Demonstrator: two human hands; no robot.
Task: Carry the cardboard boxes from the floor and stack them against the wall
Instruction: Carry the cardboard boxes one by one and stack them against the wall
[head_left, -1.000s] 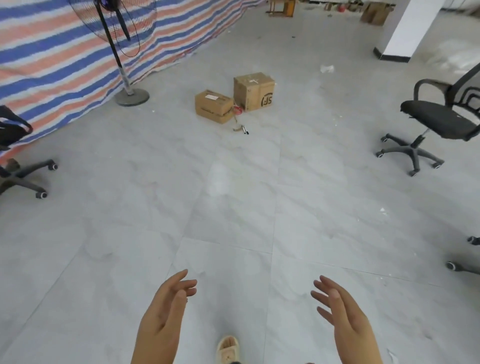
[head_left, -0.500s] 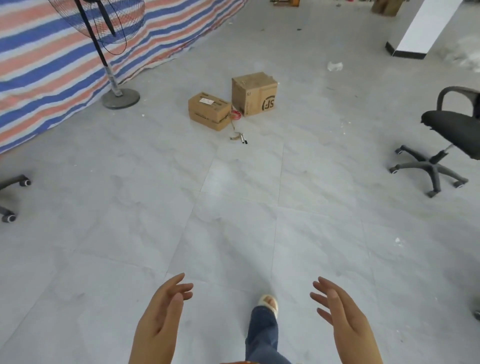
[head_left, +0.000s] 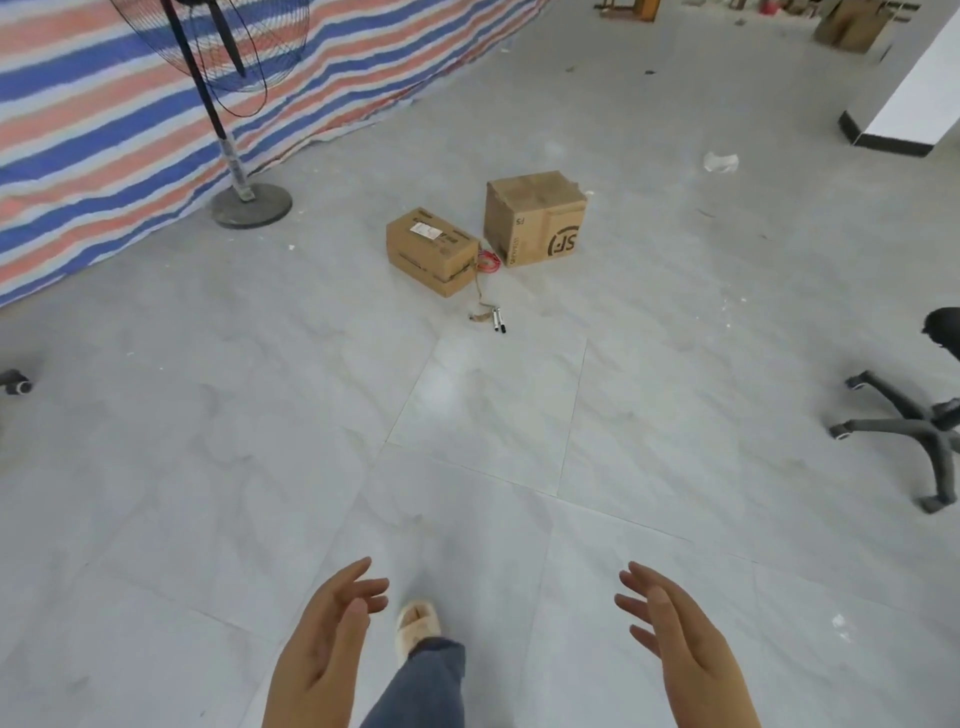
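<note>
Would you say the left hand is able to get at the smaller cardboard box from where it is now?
Probably not yet: the left hand is open low in the view, and bare floor separates it from the smaller box. Nothing blocks the path.

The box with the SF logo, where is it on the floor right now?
In the head view the SF-logo cardboard box stands on the tiled floor ahead, just right of the lower labelled cardboard box, with the fan's round base further left.

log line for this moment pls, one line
phase: approach | left hand: open, empty | right hand: open, empty | low box and SF box: on floor ahead, untouched | markers near low box
</note>
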